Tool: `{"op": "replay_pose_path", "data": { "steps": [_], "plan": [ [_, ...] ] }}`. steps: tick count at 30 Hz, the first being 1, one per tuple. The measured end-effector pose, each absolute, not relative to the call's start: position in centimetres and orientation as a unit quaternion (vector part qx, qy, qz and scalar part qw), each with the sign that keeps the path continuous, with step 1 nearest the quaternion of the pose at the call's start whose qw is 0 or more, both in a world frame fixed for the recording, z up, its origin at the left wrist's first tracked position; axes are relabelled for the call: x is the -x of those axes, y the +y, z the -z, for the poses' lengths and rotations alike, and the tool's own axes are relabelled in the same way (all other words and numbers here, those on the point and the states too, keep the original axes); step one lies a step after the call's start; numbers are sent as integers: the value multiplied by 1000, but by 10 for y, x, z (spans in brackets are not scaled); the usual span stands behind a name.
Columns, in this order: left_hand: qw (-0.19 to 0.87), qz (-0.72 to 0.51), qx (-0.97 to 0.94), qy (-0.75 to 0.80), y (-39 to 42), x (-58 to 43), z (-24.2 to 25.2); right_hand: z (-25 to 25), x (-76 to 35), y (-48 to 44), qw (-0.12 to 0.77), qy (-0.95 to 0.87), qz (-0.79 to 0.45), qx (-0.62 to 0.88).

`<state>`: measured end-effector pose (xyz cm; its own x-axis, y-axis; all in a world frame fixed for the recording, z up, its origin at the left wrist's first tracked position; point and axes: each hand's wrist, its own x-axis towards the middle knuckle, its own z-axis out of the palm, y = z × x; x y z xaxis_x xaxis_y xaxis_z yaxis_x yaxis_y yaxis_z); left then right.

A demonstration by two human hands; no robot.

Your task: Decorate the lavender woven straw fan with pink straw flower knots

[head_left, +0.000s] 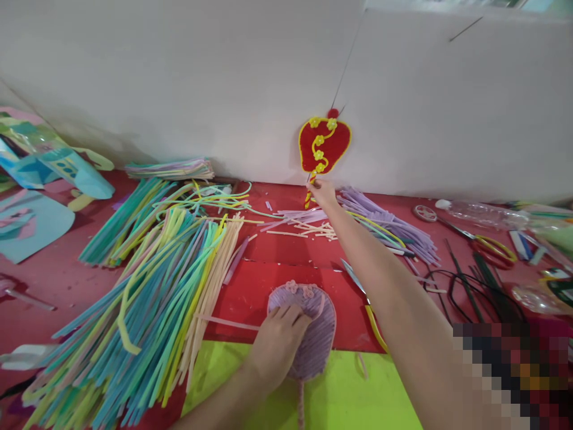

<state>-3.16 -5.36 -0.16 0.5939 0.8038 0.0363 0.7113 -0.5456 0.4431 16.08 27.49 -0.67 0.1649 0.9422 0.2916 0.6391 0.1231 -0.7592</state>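
The purple fan (pixel 320 337) overlapped the far edge of the green sheet (pixel 358 394) beneath the left hand (pixel 281 334), grip unclear. The right hand (pixel 324 193) pinched the red fan (pixel 329 152) near the back edge of the table (pixel 277 251); lowering the forearm (pixel 387 269) risked snagging the adjacent scissors (pixel 372 321).

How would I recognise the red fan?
Find the white wall behind the red tabletop. Before it, the right hand grips a red-and-yellow striped handle topped by the flat red fan. Yellow flowers and edging distinguish it from the rounded purple fan below.
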Motion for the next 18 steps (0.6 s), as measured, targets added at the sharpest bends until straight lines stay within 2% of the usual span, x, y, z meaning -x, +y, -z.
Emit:
{"op": "replay_pose_path", "data": {
  "steps": [8, 13, 18],
  "plan": [
    [174, -108, -880, 429, -53, 31, 5, -6, -166, 232, 398, -573, -201, 688],
    [155, -86, -891, 417, -53, 32, 0, -20, -163, 159, 369, -644, -175, 647],
    [147, -95, -891, 420, -55, 32, -2, -27, -155, 67, 371, -674, -239, 592]
  ]
}}
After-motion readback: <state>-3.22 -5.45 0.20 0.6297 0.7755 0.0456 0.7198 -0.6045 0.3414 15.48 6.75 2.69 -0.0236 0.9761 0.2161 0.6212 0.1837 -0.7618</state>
